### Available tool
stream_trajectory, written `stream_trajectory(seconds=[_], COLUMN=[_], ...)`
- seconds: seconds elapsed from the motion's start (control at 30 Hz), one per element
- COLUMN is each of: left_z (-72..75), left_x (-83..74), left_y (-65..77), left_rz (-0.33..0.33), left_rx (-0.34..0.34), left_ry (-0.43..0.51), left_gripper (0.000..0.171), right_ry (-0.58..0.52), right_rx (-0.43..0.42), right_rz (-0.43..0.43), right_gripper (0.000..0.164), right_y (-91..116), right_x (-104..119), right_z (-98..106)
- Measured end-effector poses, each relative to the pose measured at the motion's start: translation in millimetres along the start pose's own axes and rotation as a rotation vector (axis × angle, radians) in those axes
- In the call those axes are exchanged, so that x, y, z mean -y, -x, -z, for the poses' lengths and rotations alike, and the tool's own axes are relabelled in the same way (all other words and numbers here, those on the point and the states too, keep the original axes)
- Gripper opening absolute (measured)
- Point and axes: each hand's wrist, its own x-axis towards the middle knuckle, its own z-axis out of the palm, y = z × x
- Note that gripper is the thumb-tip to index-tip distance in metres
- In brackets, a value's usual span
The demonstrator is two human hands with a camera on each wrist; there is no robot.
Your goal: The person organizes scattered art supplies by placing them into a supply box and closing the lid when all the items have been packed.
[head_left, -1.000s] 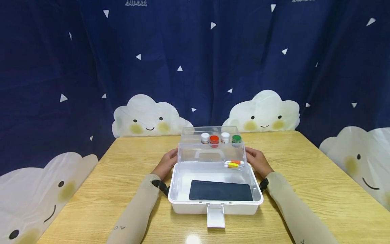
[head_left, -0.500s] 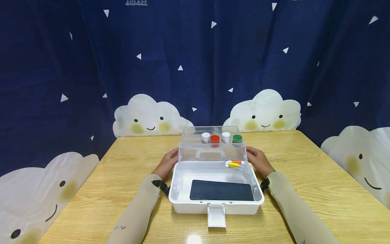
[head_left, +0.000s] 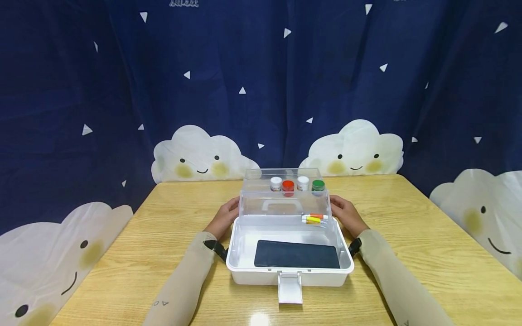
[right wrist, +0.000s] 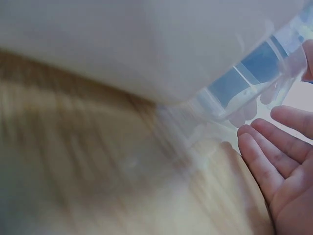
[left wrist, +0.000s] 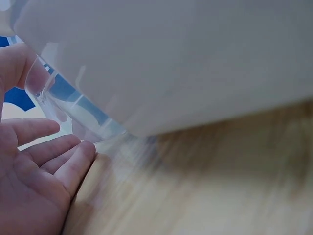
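Observation:
A white plastic storage box (head_left: 244,276) stands on the table with its clear lid (head_left: 261,209) tipped back and its front latch (head_left: 290,290) hanging down. Inside the base lies a dark flat rectangular slab (head_left: 297,254). Behind the box's left side, my left hand (head_left: 225,218) rests by the lid; in the left wrist view its fingers (left wrist: 73,166) are loosely extended beside the clear plastic. On the opposite side my right hand (head_left: 345,216) lies likewise, its fingers (right wrist: 261,161) loosely straight near the lid. Whether the fingertips touch the lid is hard to tell.
Two white-capped jars, one a white jar (head_left: 276,184), a red-capped jar (head_left: 288,187) and a green-capped jar (head_left: 318,186) sit in the lid area. Orange and yellow pens (head_left: 314,219) lie near its right side. A dark blue curtain (head_left: 261,81) hangs behind the wooden table (head_left: 183,199).

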Motion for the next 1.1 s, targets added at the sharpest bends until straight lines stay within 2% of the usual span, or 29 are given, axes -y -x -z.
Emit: stream_trajectory(seconds=[0.27,0.57,0.77,1.0,1.1], left_z=[1.8,2.4,2.7,2.6,1.7], left_x=[1.1,0.3,-1.5,-1.5,-2.8], left_y=[0.8,1.0,0.9,-2.2,-3.4], left_rz=[0.011,0.028,0.023,-0.001,-0.032], left_rx=[0.003,0.009,0.016,0.004,0.008], left_ry=[-0.032,-0.006,0.020,0.052,0.086], left_gripper=[0.068,0.059,0.055,0.057,0.061], right_ry=[0.001,-0.015,-0.050,-0.104,-0.170], right_rx=[0.023,0.041,0.052,0.082,0.091], right_rz=[0.002,-0.062,-0.095,-0.061,-0.043], right_gripper=[0.055,0.069,0.073,0.069,0.065], right_y=[-0.5,-3.0,-5.6,-1.8,0.1], right_x=[-0.7,-0.1,0.4,4.7,8.8], right_z=[2.8,5.4,7.1,8.4,8.7])
